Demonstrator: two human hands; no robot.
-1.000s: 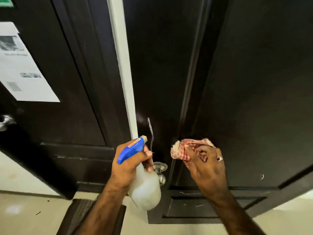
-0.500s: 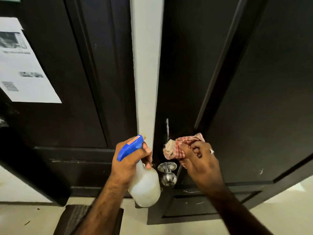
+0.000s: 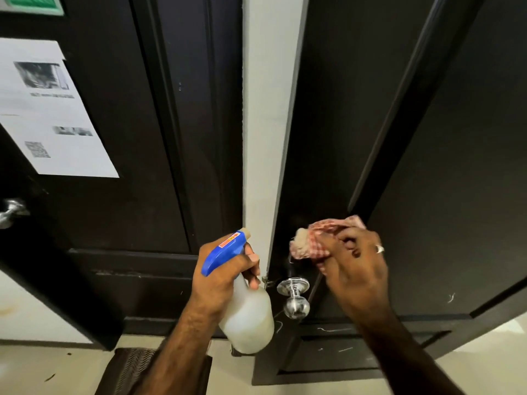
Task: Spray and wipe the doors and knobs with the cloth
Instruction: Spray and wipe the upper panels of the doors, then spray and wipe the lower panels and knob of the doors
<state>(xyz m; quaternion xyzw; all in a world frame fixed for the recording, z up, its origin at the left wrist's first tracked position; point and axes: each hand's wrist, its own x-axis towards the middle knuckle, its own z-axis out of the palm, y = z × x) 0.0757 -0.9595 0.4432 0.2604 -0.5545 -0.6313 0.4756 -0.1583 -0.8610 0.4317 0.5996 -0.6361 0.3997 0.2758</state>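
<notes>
Presumably to keep both tools ready, our left hand [image 3: 221, 269] grips the spray bottle [image 3: 245, 315] left of the knob [image 3: 295, 297], while our right hand [image 3: 356, 266] bunches the cloth [image 3: 316, 240], seemingly pressed against the door [image 3: 328, 138] just above it.

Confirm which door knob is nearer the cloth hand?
The round knob on the right door, just below the right hand; the other knob sits at the far left edge.

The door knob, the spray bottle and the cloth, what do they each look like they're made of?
The door knob looks like polished metal, chrome-like: it is silvery with bright mirror glints. The spray bottle looks like plastic: a cloudy, see-through white body and an opaque blue trigger head. The cloth looks like soft woven fabric, maybe cotton: red-and-white checks, crumpled folds and a frayed pale end.
</notes>
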